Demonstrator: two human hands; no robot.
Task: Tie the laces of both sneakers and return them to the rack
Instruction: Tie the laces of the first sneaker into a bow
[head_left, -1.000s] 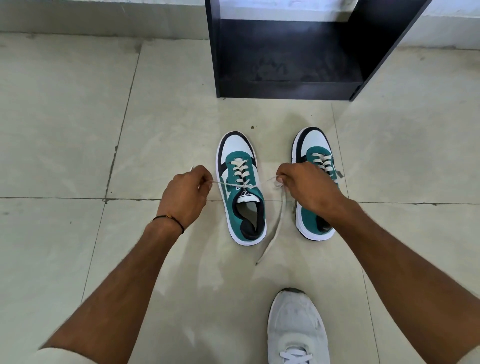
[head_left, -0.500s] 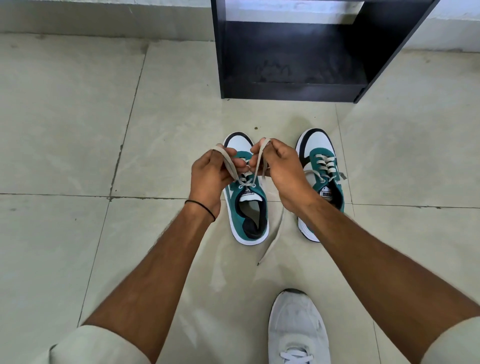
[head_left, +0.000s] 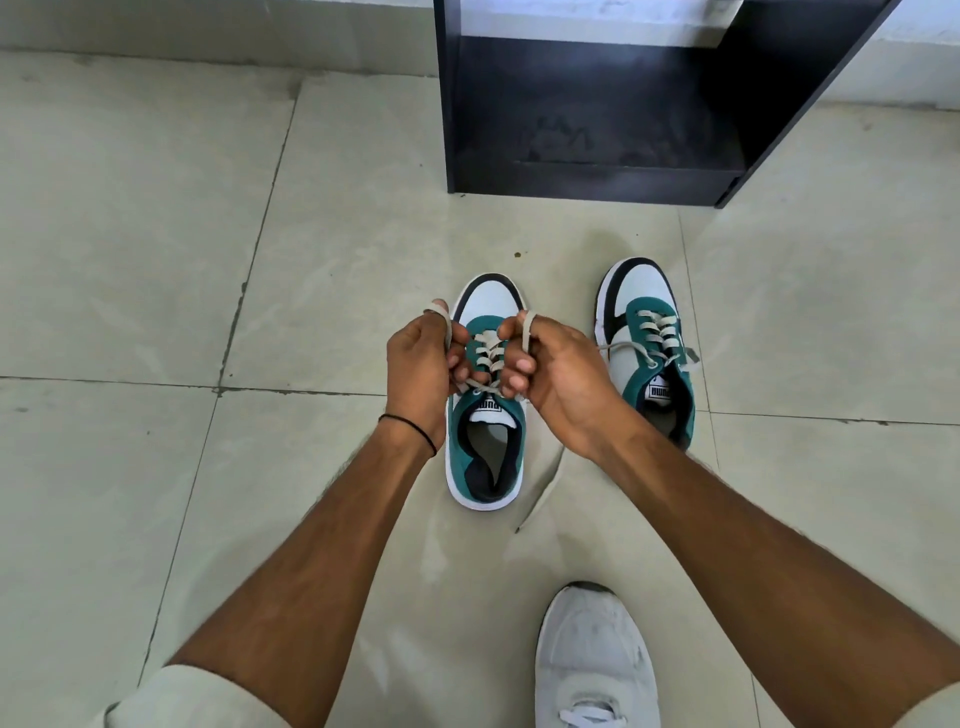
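Observation:
Two green, white and black sneakers stand on the tiled floor, toes toward the rack. The left sneaker (head_left: 485, 447) lies between my hands. My left hand (head_left: 421, 364) pinches a loop of its beige lace (head_left: 483, 387) beside the eyelets. My right hand (head_left: 553, 374) pinches a second loop of the same lace, a short way from the first. The lace's free end trails on the floor under my right forearm. The right sneaker (head_left: 649, 343) stands apart to the right, its laces loose and untied. The black rack (head_left: 597, 176) stands open ahead, its bottom shelf bare.
My own white shoe (head_left: 595, 660) rests on the floor at the bottom, near the sneakers. Pale floor tiles (head_left: 156, 260) spread to the left and right. A wall base runs along the top edge behind the rack.
My hands came in from pulling the lace ends sideways and rose over the left sneaker, each now holding a loop. The right sneaker has come out from under my right hand.

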